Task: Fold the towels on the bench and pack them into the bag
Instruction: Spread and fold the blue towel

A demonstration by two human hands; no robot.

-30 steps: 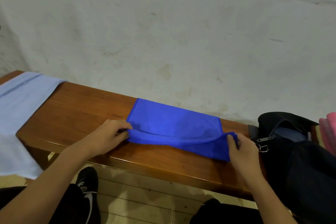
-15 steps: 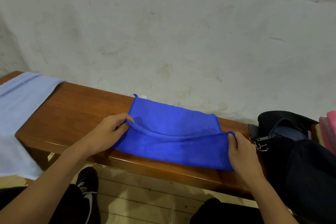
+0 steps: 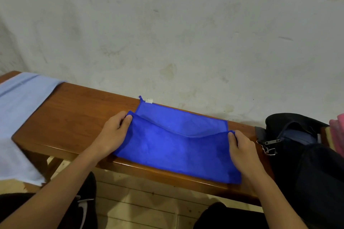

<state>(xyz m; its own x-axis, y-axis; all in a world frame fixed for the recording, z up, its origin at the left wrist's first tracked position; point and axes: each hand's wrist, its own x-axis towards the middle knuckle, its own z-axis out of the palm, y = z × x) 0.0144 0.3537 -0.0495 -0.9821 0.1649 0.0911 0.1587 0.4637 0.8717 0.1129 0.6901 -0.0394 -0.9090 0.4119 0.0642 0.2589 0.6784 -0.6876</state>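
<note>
A bright blue towel (image 3: 173, 148) lies on the brown wooden bench (image 3: 74, 113), its near half folded up over the far half. My left hand (image 3: 113, 134) pinches the upper layer's left corner. My right hand (image 3: 240, 152) pinches the upper layer's right corner. The held edge sags between them, a little short of the towel's far edge, where a small white label shows. A black bag (image 3: 305, 154) stands open at the bench's right end, just right of my right hand.
A pale blue towel (image 3: 20, 109) drapes over the bench's left end and hangs off its front. Pink folded cloth (image 3: 337, 132) shows at the right edge behind the bag. A stained wall runs close behind the bench. Wooden floor and my shoes lie below.
Both hands have carried the towel's near edge up and away from me over the far half. The folded layer now covers much more of the lower one.
</note>
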